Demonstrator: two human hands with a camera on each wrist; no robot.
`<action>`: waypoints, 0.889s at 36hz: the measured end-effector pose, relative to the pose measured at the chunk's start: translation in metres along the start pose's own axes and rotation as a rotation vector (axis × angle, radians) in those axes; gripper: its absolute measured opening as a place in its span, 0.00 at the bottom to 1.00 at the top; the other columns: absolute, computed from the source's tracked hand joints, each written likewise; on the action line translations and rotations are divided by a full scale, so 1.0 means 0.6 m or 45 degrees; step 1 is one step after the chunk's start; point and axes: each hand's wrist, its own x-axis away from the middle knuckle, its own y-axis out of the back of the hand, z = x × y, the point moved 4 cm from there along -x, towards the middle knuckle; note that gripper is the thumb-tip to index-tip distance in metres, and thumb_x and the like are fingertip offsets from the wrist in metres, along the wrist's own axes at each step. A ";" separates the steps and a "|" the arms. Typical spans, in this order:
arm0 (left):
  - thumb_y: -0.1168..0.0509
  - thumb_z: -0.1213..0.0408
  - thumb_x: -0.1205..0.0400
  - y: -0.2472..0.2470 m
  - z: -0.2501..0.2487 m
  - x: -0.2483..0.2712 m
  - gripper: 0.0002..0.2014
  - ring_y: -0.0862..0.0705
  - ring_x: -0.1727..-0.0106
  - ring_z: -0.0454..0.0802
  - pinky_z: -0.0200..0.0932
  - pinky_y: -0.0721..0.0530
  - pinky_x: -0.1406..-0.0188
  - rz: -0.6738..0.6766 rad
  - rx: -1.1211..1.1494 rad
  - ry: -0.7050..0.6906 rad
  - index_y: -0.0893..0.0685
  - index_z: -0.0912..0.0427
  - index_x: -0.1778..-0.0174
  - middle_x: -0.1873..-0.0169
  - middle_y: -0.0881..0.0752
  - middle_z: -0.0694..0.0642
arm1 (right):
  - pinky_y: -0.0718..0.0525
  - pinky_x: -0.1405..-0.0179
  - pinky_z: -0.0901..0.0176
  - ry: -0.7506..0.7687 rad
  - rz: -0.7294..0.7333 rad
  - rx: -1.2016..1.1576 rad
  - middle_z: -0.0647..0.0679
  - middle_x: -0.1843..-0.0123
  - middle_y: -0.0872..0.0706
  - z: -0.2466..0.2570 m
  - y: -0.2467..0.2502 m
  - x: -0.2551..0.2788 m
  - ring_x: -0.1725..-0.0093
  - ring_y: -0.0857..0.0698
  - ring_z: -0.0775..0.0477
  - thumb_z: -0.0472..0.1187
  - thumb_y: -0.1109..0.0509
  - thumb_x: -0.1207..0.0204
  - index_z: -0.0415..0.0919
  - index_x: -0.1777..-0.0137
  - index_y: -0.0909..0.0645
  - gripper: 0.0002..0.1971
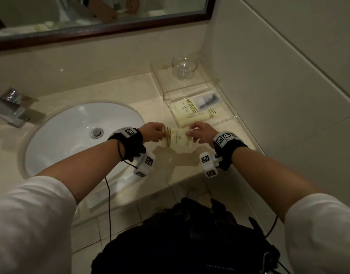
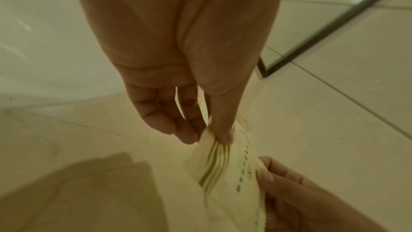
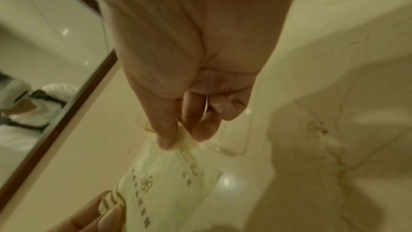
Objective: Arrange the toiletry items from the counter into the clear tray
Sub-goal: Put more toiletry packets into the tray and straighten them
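Note:
A pale yellow toiletry packet [image 1: 178, 139] with gold stripes and dark print hangs above the counter between both hands. My left hand [image 1: 154, 131] pinches its striped end between thumb and fingertips [image 2: 225, 134]. My right hand [image 1: 199, 131] pinches the opposite edge [image 3: 178, 140]. The packet [image 2: 225, 175] [image 3: 160, 188] is stretched flat between them. The clear tray [image 1: 228, 118] lies just beyond the hands against the right wall. Inside it lie a yellow packet [image 1: 185, 110], a greyish packet [image 1: 206, 101] and a slim yellow sachet [image 1: 201, 116].
A white sink [image 1: 75, 135] with a chrome faucet [image 1: 10, 107] fills the counter's left. A clear acrylic stand [image 1: 190, 89] carrying a glass tumbler [image 1: 184, 68] sits behind the tray. A framed mirror [image 1: 103, 28] runs along the back wall. The counter edge [image 1: 150, 192] is near my body.

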 end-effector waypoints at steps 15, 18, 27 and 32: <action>0.30 0.59 0.22 0.002 -0.051 -0.050 0.10 0.21 0.71 0.47 0.36 0.21 0.69 -0.388 0.161 -0.054 0.14 0.62 0.49 0.71 0.16 0.53 | 0.13 0.57 0.57 -0.055 -0.075 -0.345 0.44 0.54 0.15 0.030 0.063 -0.038 0.59 0.15 0.49 0.35 0.29 0.23 0.36 0.44 0.22 0.10; 0.30 0.59 0.22 -0.004 -0.057 -0.062 0.11 0.20 0.70 0.47 0.43 0.17 0.59 -0.406 0.174 -0.024 0.13 0.61 0.47 0.70 0.16 0.54 | 0.13 0.57 0.58 -0.034 -0.103 -0.283 0.42 0.50 0.14 0.028 0.073 -0.049 0.56 0.15 0.48 0.36 0.30 0.23 0.33 0.41 0.21 0.12; 0.31 0.56 0.21 0.006 -0.084 -0.094 0.08 0.18 0.62 0.50 0.41 0.22 0.62 -0.530 -0.003 0.019 0.17 0.57 0.60 0.69 0.17 0.51 | 0.15 0.58 0.56 0.040 -0.198 -0.038 0.45 0.58 0.15 0.034 0.105 -0.099 0.61 0.17 0.48 0.37 0.29 0.23 0.38 0.50 0.21 0.06; 0.32 0.57 0.21 0.015 -0.101 -0.114 0.09 0.18 0.55 0.55 0.48 0.21 0.51 -0.551 -0.141 0.054 0.17 0.60 0.57 0.59 0.16 0.58 | 0.17 0.47 0.51 0.146 -0.170 0.298 0.45 0.54 0.16 0.047 0.118 -0.130 0.53 0.16 0.45 0.43 0.29 0.24 0.44 0.58 0.24 0.06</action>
